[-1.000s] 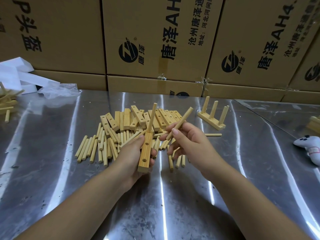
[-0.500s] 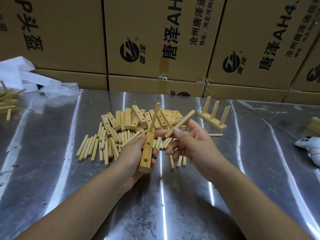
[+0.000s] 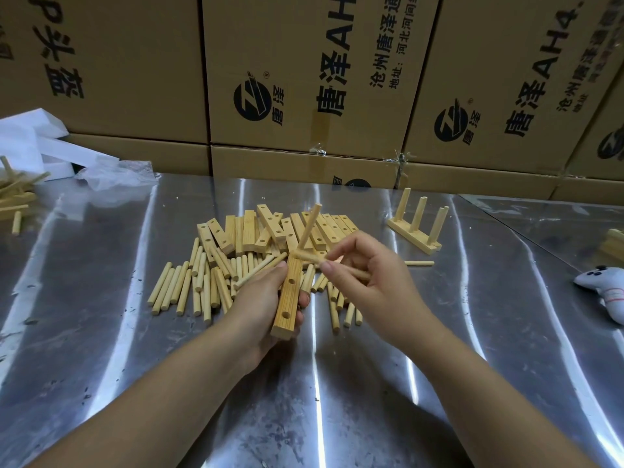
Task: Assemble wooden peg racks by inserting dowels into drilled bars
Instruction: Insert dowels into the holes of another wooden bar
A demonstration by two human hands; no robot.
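Scuffed steel counter (image 3: 101, 332) runs under two bare forearms. Nearest, the left hand (image 3: 260, 302) has its grip wrapped round one drilled bar (image 3: 289, 300), held above the counter with its near end toward the viewer. Two empty holes show in its face, and one seated dowel (image 3: 309, 228) rises from its far end. One spare dowel (image 3: 260, 270) slants out of that same grip.

Just right of the bar, the right hand (image 3: 374, 282) has its grip narrowed to a pinch on one crosswise dowel (image 3: 353, 272), whose tip lies at the bar's far end.

Under and left of both grips lie loose dowels (image 3: 189, 285) — too many to count — and beyond them a heap of drilled bars (image 3: 270, 228). Right of the right grip lies one lone dowel (image 3: 418, 263). Farther off stands one finished rack (image 3: 405, 231) with three upright pegs.

Far right rests one white toy controller (image 3: 601, 288); far left, one clear plastic bag (image 3: 114, 177).

Behind everything, stacked cartons (image 3: 135, 62) read "唐泽 AH", "沧州唐泽通", "地址:河北河间" and "头盔".
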